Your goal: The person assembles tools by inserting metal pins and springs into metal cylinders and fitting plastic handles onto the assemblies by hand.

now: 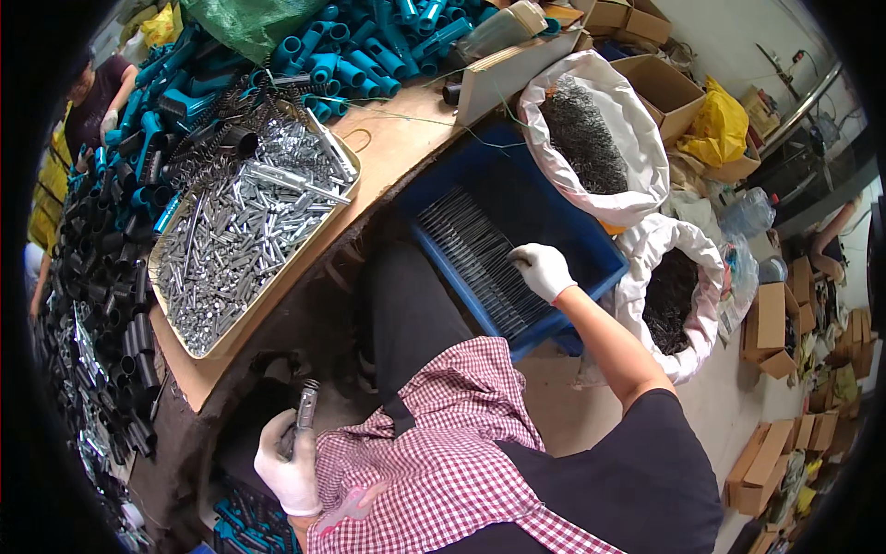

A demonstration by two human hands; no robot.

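My right hand [543, 270], in a white glove, reaches into a blue plastic crate [572, 231] and touches a row of thin metal rods [475, 258] laid side by side in it; whether it grips one I cannot tell. My left hand [288, 466], also gloved, is shut on a short silver metal tube [305, 406] held upright near my lap. A red-checked apron [452, 443] covers my front.
A shallow tray [314, 235] heaped with silver metal tubes lies on the wooden table [397, 138]. Blue plastic handles [360, 46] and black tubes [111, 268] pile up behind and left. Two white sacks [637, 138] of dark metal parts stand right. Another person [92, 102] sits far left. Cardboard boxes [771, 323] litter the floor.
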